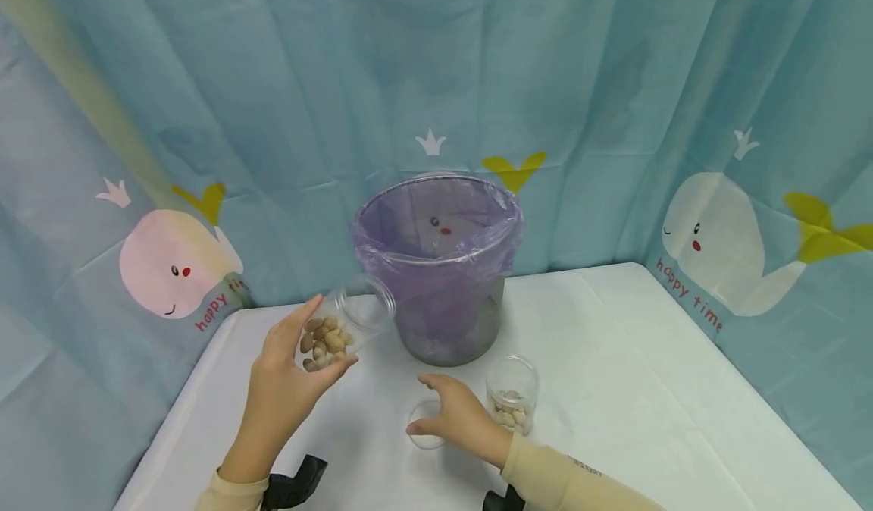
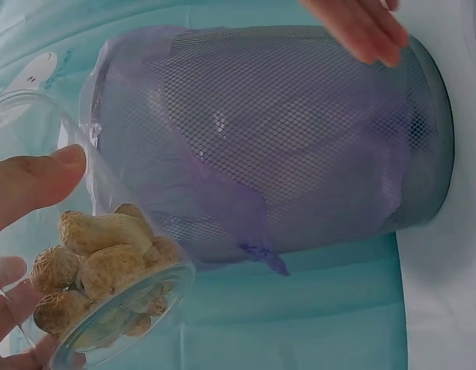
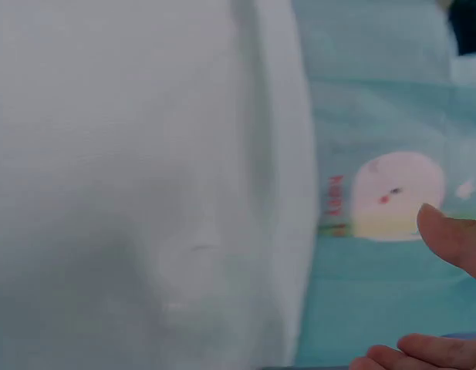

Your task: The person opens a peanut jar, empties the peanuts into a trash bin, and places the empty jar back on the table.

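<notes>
In the head view my left hand (image 1: 276, 386) grips a clear plastic cup (image 1: 364, 318), tilted with its mouth toward the bin. Whole peanuts (image 2: 110, 247) in their shells lie inside the cup, gathered near its base in the left wrist view. My right hand (image 1: 464, 418) hovers over the table with thumb and fingers spread and nothing between them. Partly behind it is a clear round lid (image 1: 427, 441) on the table. Just right of that hand stands a second clear cup (image 1: 513, 378), upright, with pale nuts (image 1: 510, 412) in the bottom; their kind is hard to tell.
A mesh waste bin (image 1: 446, 329) lined with a purple plastic bag (image 1: 443, 268) stands at the back of the white table (image 1: 648, 390). Blue curtains (image 1: 327, 101) with whale prints hang behind and on both sides.
</notes>
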`<state>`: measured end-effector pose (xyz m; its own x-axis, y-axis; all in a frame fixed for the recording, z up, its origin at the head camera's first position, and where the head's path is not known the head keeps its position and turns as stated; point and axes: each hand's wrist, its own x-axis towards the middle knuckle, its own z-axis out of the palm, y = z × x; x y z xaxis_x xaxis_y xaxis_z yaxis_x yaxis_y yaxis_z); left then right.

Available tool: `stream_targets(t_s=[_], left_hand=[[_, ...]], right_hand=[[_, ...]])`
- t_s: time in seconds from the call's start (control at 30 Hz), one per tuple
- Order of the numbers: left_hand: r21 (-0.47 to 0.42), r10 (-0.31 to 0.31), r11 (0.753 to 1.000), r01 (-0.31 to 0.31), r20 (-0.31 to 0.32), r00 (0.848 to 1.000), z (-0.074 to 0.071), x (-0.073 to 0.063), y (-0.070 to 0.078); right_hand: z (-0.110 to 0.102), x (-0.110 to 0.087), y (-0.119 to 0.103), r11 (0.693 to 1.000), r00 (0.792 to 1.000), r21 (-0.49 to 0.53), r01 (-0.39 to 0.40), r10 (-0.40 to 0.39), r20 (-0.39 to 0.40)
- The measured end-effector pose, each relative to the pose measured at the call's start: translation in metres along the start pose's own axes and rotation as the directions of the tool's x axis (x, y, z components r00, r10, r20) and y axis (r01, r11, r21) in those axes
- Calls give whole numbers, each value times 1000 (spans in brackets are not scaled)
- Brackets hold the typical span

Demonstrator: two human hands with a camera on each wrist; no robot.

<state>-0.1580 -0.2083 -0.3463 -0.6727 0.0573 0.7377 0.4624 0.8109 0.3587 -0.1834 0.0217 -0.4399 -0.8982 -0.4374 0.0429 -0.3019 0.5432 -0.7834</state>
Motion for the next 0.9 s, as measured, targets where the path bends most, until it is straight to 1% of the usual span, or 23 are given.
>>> stream_targets(t_s=[0.1, 0.2, 0.33, 0.4, 0.53, 0.63, 0.77, 0.9], left_hand=[[8, 0, 1000, 0, 5, 1000, -1, 5, -1], [-1, -8, 1000, 8, 18, 1000, -3, 10, -1], [-7, -11, 1000, 11, 33, 999, -5, 17, 0], [3, -14, 1000, 14, 44, 999, -7, 21, 0], [24, -28, 999, 26, 65, 998, -10, 29, -1], [20, -31, 999, 30, 66, 997, -10, 36, -3], [9, -14, 1000, 13, 75, 997, -11, 46, -3], [19, 8, 1000, -9, 75, 997, -15, 57, -3]], right_hand=[[-13, -4, -14, 999, 1000, 28, 27, -28, 9], [-27, -6, -25, 995, 999, 87, 41, -41, 2], [-45, -10, -33, 983, 999, 179, 43, -41, -14], [-52, -12, -34, 979, 999, 201, 42, -38, -24], [-66, -12, -35, 980, 999, 197, 32, -24, -44], [-77, -11, -33, 982, 998, 188, 18, -6, -62], [-96, -11, -33, 986, 995, 166, -10, 26, -95], [-118, -13, -39, 990, 993, 138, -27, 43, -112]])
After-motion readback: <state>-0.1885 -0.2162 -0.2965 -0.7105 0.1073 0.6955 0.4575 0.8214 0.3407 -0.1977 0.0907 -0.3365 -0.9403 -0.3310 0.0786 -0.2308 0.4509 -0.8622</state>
